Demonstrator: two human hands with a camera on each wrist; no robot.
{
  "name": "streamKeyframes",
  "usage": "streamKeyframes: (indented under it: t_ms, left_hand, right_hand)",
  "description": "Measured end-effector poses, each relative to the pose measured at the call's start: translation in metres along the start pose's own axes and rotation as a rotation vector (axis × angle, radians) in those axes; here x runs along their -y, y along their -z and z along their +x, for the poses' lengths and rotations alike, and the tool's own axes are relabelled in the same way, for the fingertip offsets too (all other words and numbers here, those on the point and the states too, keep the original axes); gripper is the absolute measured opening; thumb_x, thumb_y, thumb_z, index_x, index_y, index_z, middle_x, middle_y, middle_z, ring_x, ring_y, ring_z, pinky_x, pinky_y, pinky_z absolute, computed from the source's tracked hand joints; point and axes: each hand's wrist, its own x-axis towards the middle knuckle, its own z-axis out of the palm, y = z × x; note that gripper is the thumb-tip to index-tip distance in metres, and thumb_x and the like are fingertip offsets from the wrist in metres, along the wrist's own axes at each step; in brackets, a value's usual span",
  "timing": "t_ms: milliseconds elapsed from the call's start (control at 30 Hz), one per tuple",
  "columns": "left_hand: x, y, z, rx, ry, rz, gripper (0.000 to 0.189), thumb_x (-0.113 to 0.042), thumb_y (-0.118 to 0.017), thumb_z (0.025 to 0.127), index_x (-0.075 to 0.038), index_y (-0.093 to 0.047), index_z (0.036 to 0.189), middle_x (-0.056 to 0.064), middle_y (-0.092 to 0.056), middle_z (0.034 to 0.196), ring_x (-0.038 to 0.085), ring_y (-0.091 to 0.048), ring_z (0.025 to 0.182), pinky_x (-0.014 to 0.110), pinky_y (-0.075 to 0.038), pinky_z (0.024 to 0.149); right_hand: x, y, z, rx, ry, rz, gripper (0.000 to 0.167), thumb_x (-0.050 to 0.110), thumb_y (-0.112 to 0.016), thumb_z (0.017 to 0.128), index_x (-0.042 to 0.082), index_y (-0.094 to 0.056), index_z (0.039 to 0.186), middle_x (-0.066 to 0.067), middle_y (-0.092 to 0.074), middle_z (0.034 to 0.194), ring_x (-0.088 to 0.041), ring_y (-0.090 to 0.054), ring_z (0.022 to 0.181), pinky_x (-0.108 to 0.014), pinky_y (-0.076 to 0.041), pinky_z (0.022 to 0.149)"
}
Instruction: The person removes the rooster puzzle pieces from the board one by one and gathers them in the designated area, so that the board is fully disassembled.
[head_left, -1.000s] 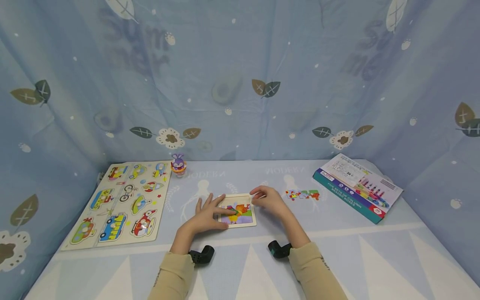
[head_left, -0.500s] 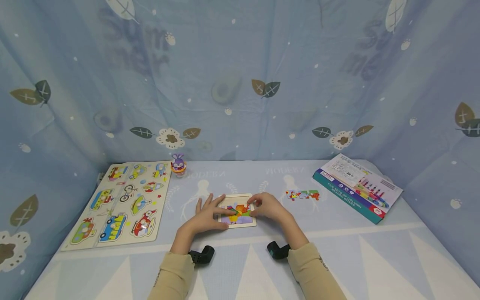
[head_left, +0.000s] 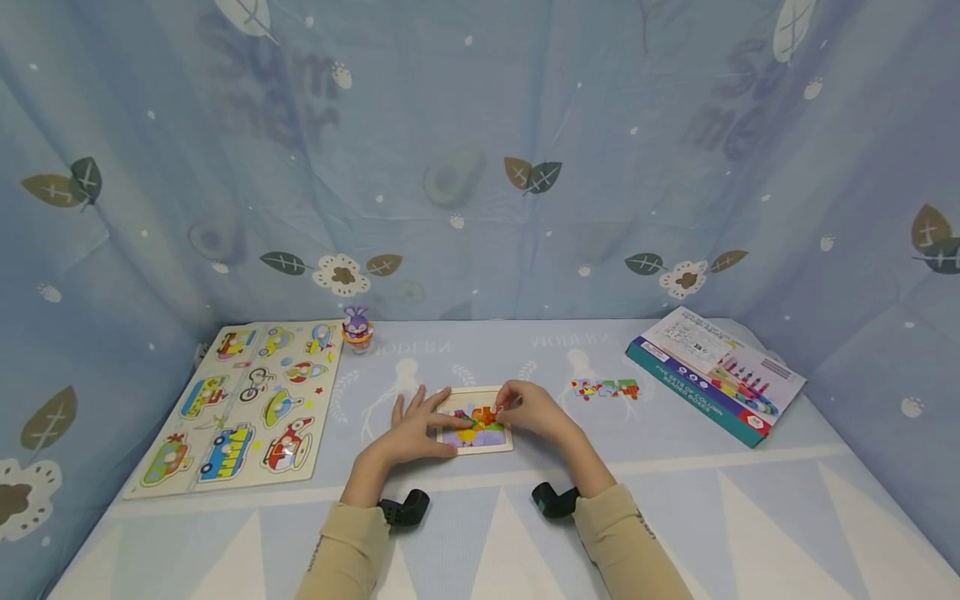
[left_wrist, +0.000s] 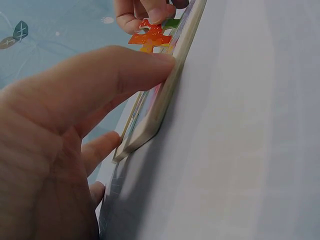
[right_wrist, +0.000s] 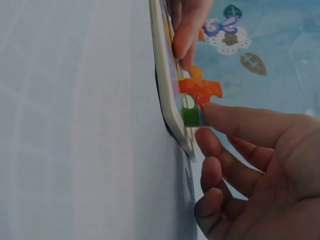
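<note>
A small wooden puzzle tray (head_left: 480,451) with a colourful picture lies on the table in front of me. My left hand (head_left: 412,435) rests over its left side with fingers spread. The left thumb presses the near rim and the index finger reaches onto the picture. At the tray's right side, my right hand (head_left: 534,410) pinches an orange and green jigsaw piece (right_wrist: 201,90) between thumb and fingers. In the right wrist view that piece stands out from the tray's face, with its green corner close to the rim. The left hand partly hides the picture.
Several joined jigsaw pieces (head_left: 605,389) lie right of the tray. Farther right is a bead toy box (head_left: 716,375). A large vehicle peg puzzle board (head_left: 240,408) lies at the left, with a purple rabbit figure (head_left: 357,331) by its back corner.
My right fingers have moved from the tray's far right corner onto the right part of the picture and now pinch the orange and green jigsaw piece. My left hand has stayed put.
</note>
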Motion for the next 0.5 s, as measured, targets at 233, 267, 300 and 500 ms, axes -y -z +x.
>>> streamKeyframes:
  t_ms: [233,267,300,500]
  left_hand:
    - [-0.0007,0.0012,-0.0001,0.001,-0.010,-0.015,0.043,-0.031,-0.073,0.075,-0.022,-0.066,0.117,0.013,-0.023,0.151,0.044,0.005,0.138,0.061,0.016,0.102]
    - [-0.0008,0.0012,-0.0002,0.001,-0.009,-0.015,0.043,-0.031,-0.073,0.075,-0.023,-0.066,0.117,0.012,-0.023,0.151,0.044,0.005,0.138,0.060,0.016,0.102]
    - [-0.0011,0.0012,-0.0003,0.003,-0.007,-0.014,0.043,-0.031,-0.073,0.075,-0.023,-0.066,0.117,0.012,-0.023,0.151,0.043,0.006,0.138,0.060,0.017,0.102]
    - [-0.0070,0.0038,-0.0044,0.025,-0.004,0.021,0.043,-0.030,-0.071,0.078,-0.022,-0.064,0.120,0.014,-0.023,0.151,0.044,0.005,0.138,0.062,0.015,0.102]
  right_hand:
    - [-0.0009,0.0014,0.0006,0.021,-0.026,0.087,0.013,0.003,-0.070,0.078,0.005,-0.059,0.084,-0.002,-0.057,0.074,-0.013,-0.051,0.066,-0.024,-0.042,0.059]
    - [-0.0011,0.0014,0.0007,0.021,-0.030,0.090,0.013,0.003,-0.070,0.078,0.005,-0.059,0.084,-0.003,-0.057,0.074,-0.013,-0.051,0.066,-0.024,-0.042,0.059]
    - [-0.0015,0.0014,0.0008,0.018,-0.029,0.090,0.013,0.003,-0.070,0.078,0.005,-0.059,0.084,-0.002,-0.057,0.074,-0.013,-0.051,0.067,-0.024,-0.043,0.059]
    - [-0.0006,0.0014,0.0000,0.010,-0.034,0.081,0.012,0.005,-0.071,0.078,0.006,-0.060,0.084,-0.003,-0.057,0.076,-0.014,-0.051,0.068,-0.025,-0.042,0.061]
